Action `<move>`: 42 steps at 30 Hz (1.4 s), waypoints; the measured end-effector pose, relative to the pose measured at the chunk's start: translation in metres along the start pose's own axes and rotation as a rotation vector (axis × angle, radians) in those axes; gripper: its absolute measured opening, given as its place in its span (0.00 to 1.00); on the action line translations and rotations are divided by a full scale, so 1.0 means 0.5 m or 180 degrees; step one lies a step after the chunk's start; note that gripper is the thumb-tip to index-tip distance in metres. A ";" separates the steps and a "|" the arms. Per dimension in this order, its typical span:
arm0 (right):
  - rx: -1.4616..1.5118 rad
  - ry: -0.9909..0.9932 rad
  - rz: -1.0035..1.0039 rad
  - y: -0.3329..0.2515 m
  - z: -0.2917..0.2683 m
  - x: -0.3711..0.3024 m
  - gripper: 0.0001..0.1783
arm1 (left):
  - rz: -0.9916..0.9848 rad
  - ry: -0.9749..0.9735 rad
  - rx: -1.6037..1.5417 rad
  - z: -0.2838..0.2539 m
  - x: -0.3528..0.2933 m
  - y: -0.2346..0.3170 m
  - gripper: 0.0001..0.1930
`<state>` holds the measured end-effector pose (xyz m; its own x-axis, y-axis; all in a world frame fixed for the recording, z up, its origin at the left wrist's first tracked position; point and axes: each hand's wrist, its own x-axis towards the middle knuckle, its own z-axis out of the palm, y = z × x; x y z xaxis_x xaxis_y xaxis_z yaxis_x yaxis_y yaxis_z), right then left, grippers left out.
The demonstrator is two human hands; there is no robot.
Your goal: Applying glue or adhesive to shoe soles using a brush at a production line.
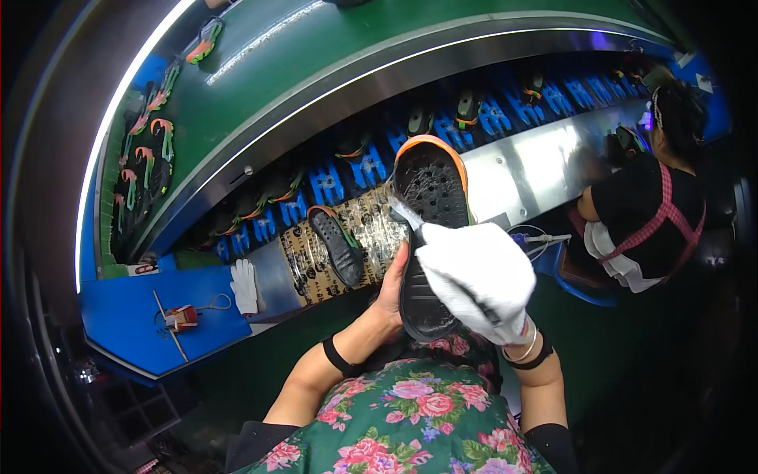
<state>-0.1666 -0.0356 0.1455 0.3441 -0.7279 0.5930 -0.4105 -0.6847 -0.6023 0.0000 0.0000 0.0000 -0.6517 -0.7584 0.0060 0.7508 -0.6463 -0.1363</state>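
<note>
My bare left hand [392, 286] grips a black shoe [430, 189] by its left side, thumb along the edge. The shoe stands toe away from me in front of my apron, with holes in its front part and an orange rim at the toe. My right hand [478, 276], in a white glove, is closed round a small brush-like tool [407, 213]. Its pale, flat tip lies against the shoe's left edge, and the glove hides its handle. Another black shoe [338, 246] with orange and green trim rests on the taped brown covering [379, 229] to the left.
Beyond the bench, several shoes sit among blue racks [325, 186] below a green surface [316, 75]. A white glove [245, 286] and a red box-like item [181, 318] lie at left near a blue board [118, 316]. At right works another person [643, 205].
</note>
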 end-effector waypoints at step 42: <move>0.0897 0.0046 0.0370 0.031 0.041 -0.062 0.14 | 0.0636 -0.0248 0.0463 0.109 0.098 0.070 0.52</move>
<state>-0.1666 -0.0244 0.1067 0.2957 -0.8028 0.5178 -0.1953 -0.5814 -0.7898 0.0000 -0.0644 0.0497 -0.4829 -0.8728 0.0704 0.8750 -0.4840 0.0014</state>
